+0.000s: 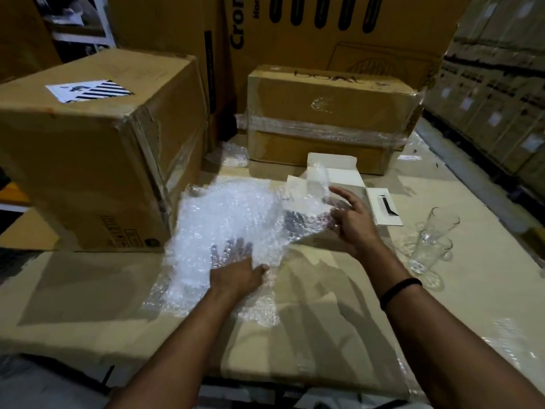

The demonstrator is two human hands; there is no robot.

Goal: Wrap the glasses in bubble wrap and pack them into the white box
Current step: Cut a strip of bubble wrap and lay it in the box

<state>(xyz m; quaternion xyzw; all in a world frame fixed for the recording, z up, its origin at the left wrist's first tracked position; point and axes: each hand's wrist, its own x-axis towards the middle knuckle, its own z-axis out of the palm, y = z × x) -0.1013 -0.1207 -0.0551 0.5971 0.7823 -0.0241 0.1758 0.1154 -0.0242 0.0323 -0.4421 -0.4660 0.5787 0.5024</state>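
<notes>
Our left hand (236, 274) clamps the bubble wrap (230, 219), fingers beneath and thumb on top, likely to spread it flat. Our right hand (351, 219) has its fingers apart at the sheet's raised edge; we cannot tell if they pinch it. The glasses (433, 243) stand unwrapped to the right of those fingers, and the white box (345, 175) lies just beyond them.

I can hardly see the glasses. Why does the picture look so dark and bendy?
Head view: the light is dim, so the clear glasses almost vanish. The bubble wrap glares white. The arms throw long shadows on the cardboard. The wide lens bends the boxes near the edges, and the corners look darkest and softest.
</notes>
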